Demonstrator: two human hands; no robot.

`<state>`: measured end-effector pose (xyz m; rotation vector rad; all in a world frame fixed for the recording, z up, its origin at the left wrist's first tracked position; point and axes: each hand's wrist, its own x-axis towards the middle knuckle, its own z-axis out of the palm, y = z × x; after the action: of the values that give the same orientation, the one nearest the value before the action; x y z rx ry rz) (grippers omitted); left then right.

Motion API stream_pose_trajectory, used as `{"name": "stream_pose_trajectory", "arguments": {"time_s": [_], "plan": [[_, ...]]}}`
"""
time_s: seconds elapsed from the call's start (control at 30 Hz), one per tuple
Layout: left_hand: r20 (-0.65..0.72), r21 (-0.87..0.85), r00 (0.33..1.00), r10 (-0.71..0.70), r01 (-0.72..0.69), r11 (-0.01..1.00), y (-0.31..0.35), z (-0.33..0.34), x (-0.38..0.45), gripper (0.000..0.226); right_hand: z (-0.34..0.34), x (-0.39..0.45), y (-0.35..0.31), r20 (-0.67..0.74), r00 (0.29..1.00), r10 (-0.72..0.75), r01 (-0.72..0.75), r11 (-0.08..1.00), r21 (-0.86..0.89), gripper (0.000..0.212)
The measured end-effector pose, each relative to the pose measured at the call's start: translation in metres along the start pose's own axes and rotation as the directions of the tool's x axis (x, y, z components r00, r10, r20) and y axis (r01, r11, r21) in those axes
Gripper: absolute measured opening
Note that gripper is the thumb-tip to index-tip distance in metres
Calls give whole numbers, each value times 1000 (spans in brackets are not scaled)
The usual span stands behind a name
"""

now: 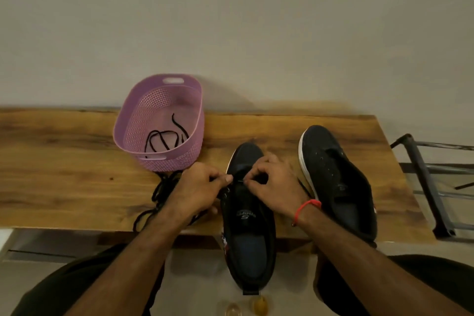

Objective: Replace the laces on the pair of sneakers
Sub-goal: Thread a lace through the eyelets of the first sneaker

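Head view, hidden: the eyelets of the near sneaker (247, 215) lie under both hands, so which holes the lace passes through cannot be told; its heel overhangs the table's front edge.
Head view, hard to make out: the lace between the fingertips is dark on dark fabric and shows only as a thin line.
Left hand (198, 187): fingers curled, thumb and forefinger pinching a black lace (160, 197) at the left edge of the near sneaker; the loose length trails left of that sneaker across the wooden table (64, 174).
Right hand (273, 179): fingers curled over the near sneaker's throat, fingertips pinching the same lace; a red thread (306, 206) circles the wrist.
Second sneaker (338, 179): right of the near sneaker, no lace visible, tilted.
Pink basket (159, 123): behind and left of the near sneaker, holding another black lace (164, 138).
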<state>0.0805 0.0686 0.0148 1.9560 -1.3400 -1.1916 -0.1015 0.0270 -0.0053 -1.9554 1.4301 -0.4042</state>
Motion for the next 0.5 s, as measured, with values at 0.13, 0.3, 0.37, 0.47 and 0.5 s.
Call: {"name": "stream_pose_trajectory", "arguments": {"time_s": [0.13, 0.3, 0.37, 0.47, 0.5], "plan": [[34, -164, 998, -53, 58, 985, -6, 2, 0, 16, 12, -3, -5, -25, 999, 23, -24, 999, -31, 8], [46, -244, 998, -39, 49, 968, -10, 2, -3, 21, 15, -5, -6, -44, 998, 45, -47, 998, -32, 5], [60, -262, 997, -40, 55, 964, -12, 4, -4, 20, 17, -6, -5, -56, 997, 48, -49, 999, -21, 4], [42, -219, 999, -33, 41, 975, -15, 5, -4, 11, 16, -5, -4, -58, 997, 41, -42, 999, -6, 4], [24, -201, 999, -34, 38, 979, -14, 6, -4, 8, 16, -5, -4, -55, 998, 38, -38, 999, -2, 6]]}}
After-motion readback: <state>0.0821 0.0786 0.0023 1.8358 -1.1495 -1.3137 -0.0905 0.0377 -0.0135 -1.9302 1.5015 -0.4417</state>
